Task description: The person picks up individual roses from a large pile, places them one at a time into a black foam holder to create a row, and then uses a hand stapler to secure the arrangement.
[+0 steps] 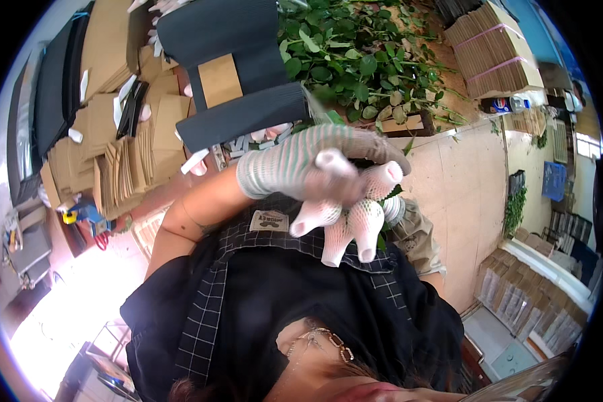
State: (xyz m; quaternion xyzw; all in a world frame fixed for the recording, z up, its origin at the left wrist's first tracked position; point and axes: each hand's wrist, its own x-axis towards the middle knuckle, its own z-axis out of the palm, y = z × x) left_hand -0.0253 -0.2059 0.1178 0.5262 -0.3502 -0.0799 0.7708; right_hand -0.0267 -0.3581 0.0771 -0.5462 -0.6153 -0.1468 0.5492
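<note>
White mesh sleeves, clustered against gloved left hand

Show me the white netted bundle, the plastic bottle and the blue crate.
White netted bundle (367, 228), head view, on a lower sleeve.
Plastic bottle (503, 105), head view, on its label.
Blue crate (553, 180), head view, on its side.

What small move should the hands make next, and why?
I'd probably draw the white net sleeves gently together with the left hand, since it reaches over them and their ends splay in different directions. The right hand is mostly hidden behind them, so its grip can't be judged.
</note>
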